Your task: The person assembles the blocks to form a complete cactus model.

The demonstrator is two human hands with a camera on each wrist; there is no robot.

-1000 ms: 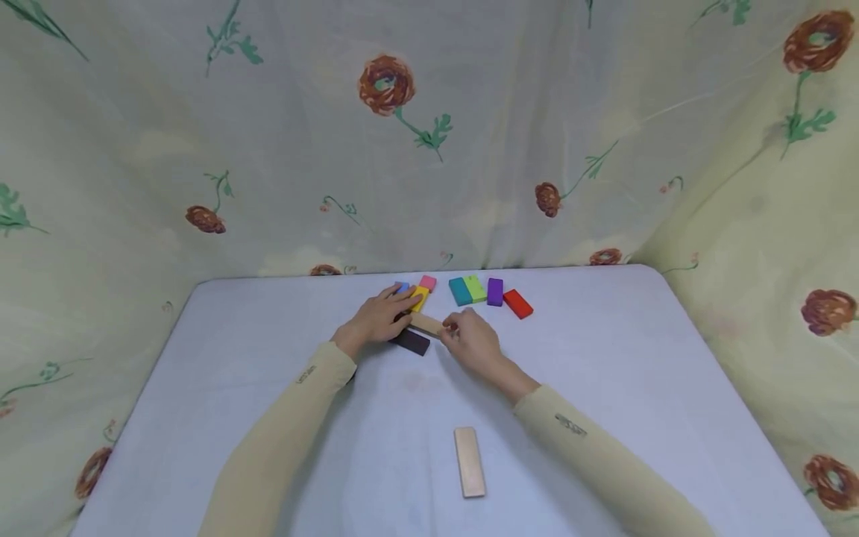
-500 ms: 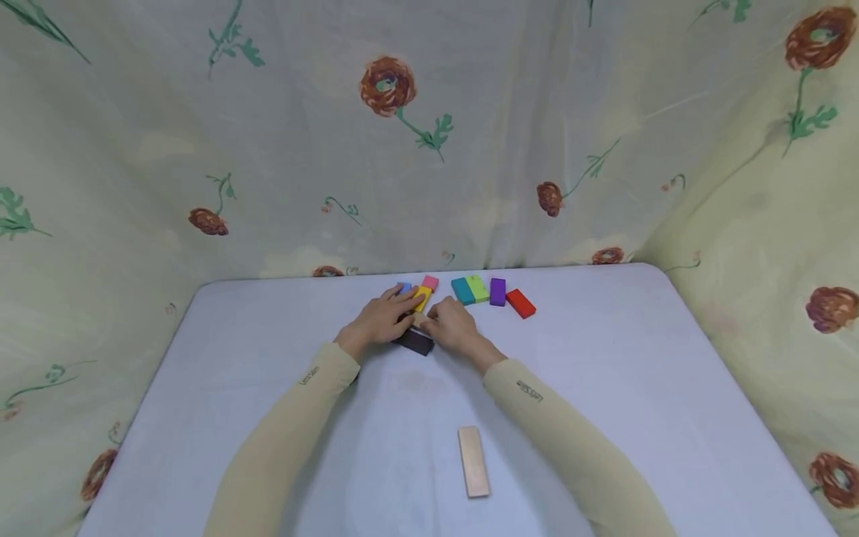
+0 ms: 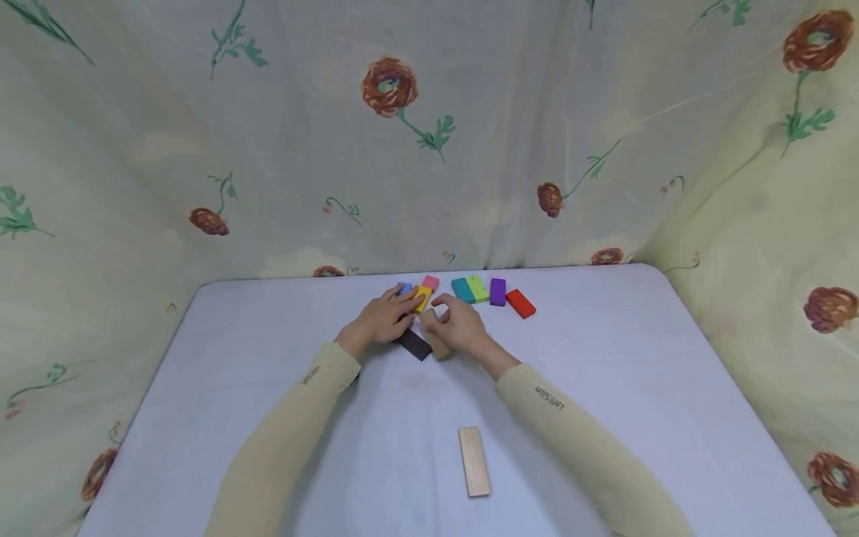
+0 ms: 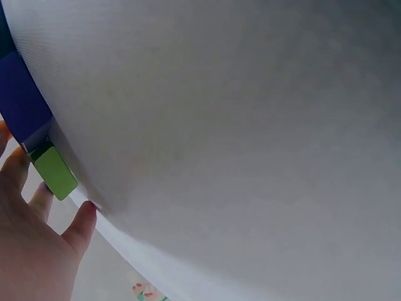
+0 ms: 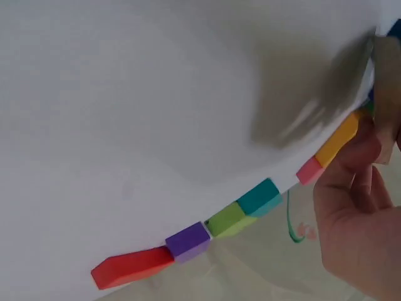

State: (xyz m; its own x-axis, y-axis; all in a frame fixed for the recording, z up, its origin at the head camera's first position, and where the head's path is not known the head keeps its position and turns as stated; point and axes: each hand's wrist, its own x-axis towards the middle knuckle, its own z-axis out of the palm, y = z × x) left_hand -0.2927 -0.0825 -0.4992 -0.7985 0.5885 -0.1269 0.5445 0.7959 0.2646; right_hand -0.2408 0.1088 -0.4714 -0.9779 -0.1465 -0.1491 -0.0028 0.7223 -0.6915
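A light tan rectangular wooden block (image 3: 441, 347) is pinched between thumb and fingers of a person's right hand (image 3: 463, 326), its near end jutting out below them, just beside a black rectangular block (image 3: 414, 344) on the white worktop (image 3: 376, 455). The left hand (image 3: 381, 319), fingers spread and extended, reaches a yellow rectangular block (image 3: 423, 298); whether its thumb touches the black one is hard to tell. A pale wooden plank (image 3: 474, 461) lies nearer the person.

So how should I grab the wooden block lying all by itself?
I'd pinch the lone wooden block across its middle, coming from above, thumb and fingers on its two long sides. It lies flat, long and narrow, with nothing beside it.
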